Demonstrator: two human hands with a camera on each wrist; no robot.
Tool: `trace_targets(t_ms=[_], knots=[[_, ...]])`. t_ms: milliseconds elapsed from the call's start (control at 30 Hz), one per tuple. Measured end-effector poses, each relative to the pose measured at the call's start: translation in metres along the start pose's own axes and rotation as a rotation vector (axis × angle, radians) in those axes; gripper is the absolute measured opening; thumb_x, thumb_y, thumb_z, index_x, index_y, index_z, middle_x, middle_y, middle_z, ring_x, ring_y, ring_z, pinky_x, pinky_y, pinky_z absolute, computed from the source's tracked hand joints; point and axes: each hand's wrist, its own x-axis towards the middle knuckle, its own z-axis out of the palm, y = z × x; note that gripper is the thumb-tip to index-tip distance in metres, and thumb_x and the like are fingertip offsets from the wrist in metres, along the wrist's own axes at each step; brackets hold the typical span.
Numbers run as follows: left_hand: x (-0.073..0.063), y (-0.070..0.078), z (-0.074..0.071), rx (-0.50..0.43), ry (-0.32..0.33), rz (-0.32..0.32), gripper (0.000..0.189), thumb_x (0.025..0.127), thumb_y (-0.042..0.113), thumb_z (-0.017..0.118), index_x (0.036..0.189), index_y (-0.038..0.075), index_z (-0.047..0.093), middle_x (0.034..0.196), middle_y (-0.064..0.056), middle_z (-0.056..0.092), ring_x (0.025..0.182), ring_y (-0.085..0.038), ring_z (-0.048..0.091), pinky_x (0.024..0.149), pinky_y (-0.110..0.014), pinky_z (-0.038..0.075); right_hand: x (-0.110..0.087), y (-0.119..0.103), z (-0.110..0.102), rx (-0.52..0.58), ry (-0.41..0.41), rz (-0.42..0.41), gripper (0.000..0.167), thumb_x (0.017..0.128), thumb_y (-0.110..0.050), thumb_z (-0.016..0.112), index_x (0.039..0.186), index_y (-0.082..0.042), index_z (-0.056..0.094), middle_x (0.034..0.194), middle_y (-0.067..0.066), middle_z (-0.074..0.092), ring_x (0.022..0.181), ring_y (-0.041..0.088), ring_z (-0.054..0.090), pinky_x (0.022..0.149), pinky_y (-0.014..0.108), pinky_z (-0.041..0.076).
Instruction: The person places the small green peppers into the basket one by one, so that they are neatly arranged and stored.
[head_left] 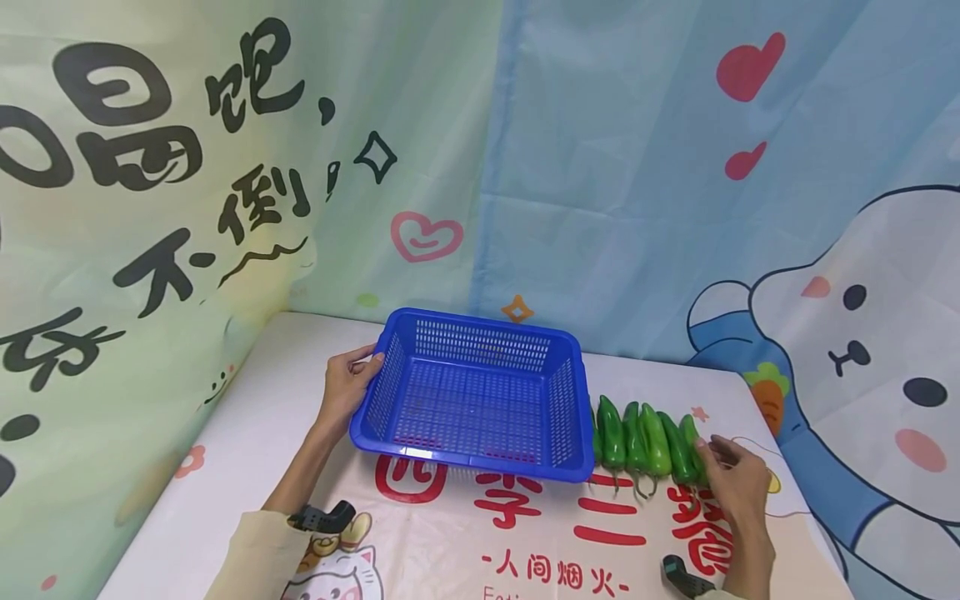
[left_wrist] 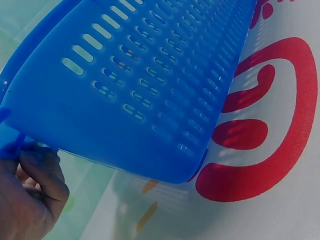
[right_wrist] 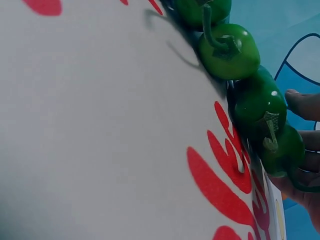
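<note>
A blue plastic basket (head_left: 472,467) with slotted walls stands in the middle of the table, its inside bare. My left hand (head_left: 349,388) grips the rim at its left side; in the left wrist view, curled fingers (left_wrist: 47,177) show below that rim. To the basket's right, several green peppers (head_left: 655,437) lie side by side with stems toward me. Beside the rightmost pepper (right_wrist: 282,150) is my right hand (head_left: 738,479). Its thumb lies close to that pepper's upper side, with the other fingers loosely bent and partly hidden behind the pepper in the right wrist view.
A pale tablecloth (head_left: 555,542) with red lettering and cartoon prints covers the table. Printed fabric curtains (head_left: 600,167) rise behind and along the left side. The basket's right wall partly hides the leftmost pepper. Dark wrist cameras (head_left: 326,518) sit on both wrists.
</note>
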Motion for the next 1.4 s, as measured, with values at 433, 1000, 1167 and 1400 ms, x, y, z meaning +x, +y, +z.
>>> trace_targets(t_ms=[433,1000,1167,1400], knots=[[-0.0031,0.0055,-0.0008,-0.016,-0.006,-0.019,0.05,0.112,0.019,0.064,0.151,-0.01,0.057,0.108,-0.034,0.078,0.072,-0.008,0.076,0.063,-0.019,0.062,-0.0011,0.0,0.0045,0.011,-0.032,0.033,0.064,0.115,-0.044,0.053,0.16,0.001,0.05,0.15,0.034,0.059,0.136,0.049,0.056,0.118,0.06,0.049],[-0.0002,0.0014,0.0,0.003,0.004,-0.004,0.048,0.112,0.019,0.064,0.149,-0.011,0.059,0.107,-0.036,0.077,0.07,-0.009,0.075,0.063,-0.019,0.062,-0.0009,0.0047,0.0058,-0.021,-0.029,0.001,0.06,0.114,-0.043,0.054,0.156,0.0,0.056,0.147,0.033,0.061,0.13,0.046,0.059,0.089,0.014,0.045],[0.0001,0.0022,0.0001,0.007,0.008,-0.002,0.048,0.112,0.019,0.064,0.149,-0.01,0.06,0.108,-0.036,0.077,0.071,-0.008,0.075,0.063,-0.019,0.062,0.0002,0.0049,0.006,-0.007,-0.018,-0.02,0.058,0.114,-0.04,0.055,0.153,0.003,0.059,0.143,0.035,0.062,0.124,0.046,0.06,0.071,-0.002,0.033],[-0.0006,0.0022,-0.0002,-0.009,0.001,0.001,0.048,0.112,0.02,0.064,0.149,-0.01,0.059,0.108,-0.037,0.077,0.07,-0.008,0.075,0.063,-0.019,0.062,-0.0008,0.0052,0.0073,-0.003,-0.01,-0.01,0.056,0.115,-0.038,0.055,0.152,0.004,0.058,0.144,0.036,0.062,0.127,0.049,0.06,0.072,-0.002,0.032]])
